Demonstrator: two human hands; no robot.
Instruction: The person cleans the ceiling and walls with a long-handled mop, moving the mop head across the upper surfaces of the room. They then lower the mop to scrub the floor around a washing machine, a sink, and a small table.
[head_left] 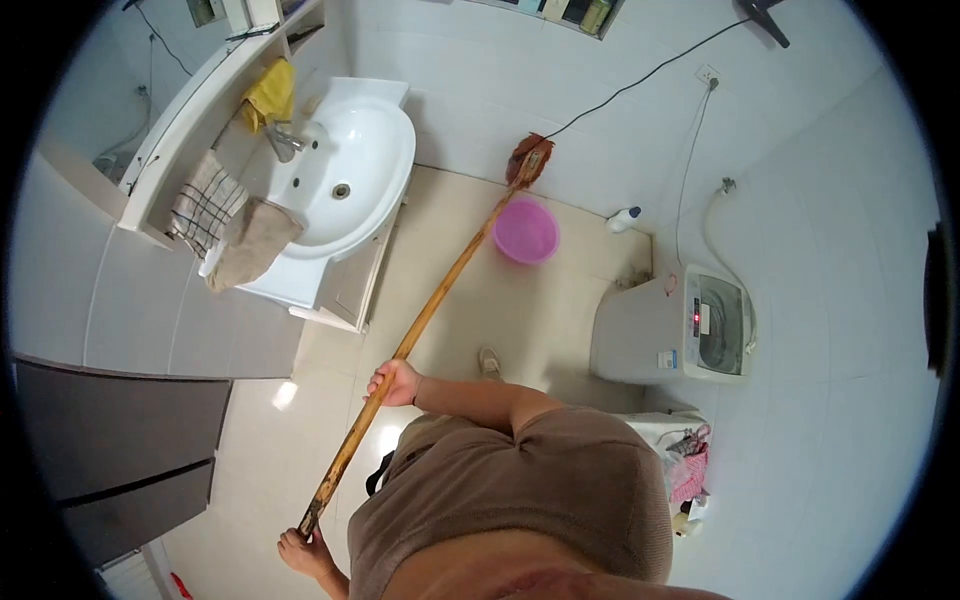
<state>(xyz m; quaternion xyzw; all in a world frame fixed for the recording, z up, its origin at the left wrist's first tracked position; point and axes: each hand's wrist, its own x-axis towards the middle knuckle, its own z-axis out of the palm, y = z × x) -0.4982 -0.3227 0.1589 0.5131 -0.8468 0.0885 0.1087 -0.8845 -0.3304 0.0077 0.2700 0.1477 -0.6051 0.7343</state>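
Observation:
A mop with a long wooden handle stretches diagonally across the room. Its reddish-brown head is at the far wall, just beyond a pink basin on the floor. My right hand is closed around the handle below its middle, the arm reaching across in front of my body. Lower left, my left hand grips the butt end of the handle. The handle passes by the basin's left rim; whether it touches cannot be made out.
To the left is a white washbasin on a cabinet, with a grey-brown cloth over its edge. A washing machine stands right. A white bottle is by the wall. Pale tiles cover the floor. A cord runs along the wall.

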